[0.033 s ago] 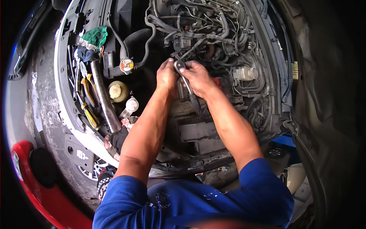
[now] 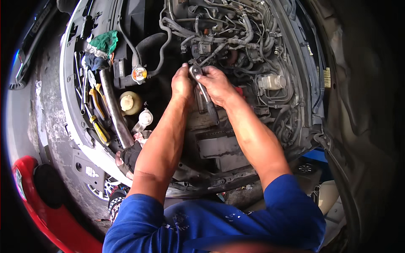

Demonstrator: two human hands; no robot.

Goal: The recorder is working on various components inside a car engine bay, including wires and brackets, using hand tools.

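Over the open engine bay, my right hand (image 2: 216,85) is closed round a ratchet wrench (image 2: 205,93), thumb by its round head. The wrench's dark grip slants down between my forearms. Close beside the head, my left hand (image 2: 182,85) has its fingers curled together; what they pinch beneath is hidden. Just beyond both hands lie the engine's hoses and wiring (image 2: 219,42). To the left of my left hand is the radiator cap (image 2: 139,74), orange and white on top.
Along the front edge lie pliers (image 2: 98,101), a yellow-handled screwdriver (image 2: 100,130), a long metal tube (image 2: 114,107) and a green cloth (image 2: 104,41). A round reservoir (image 2: 130,103) and a white-capped filler neck (image 2: 144,118) stand near my left forearm. A brake fluid reservoir (image 2: 272,82) sits at right.
Both hands and the ratchet wrench have shifted slightly to the left. The wrench's grip end has moved a little left and up. The grasp looks the same.
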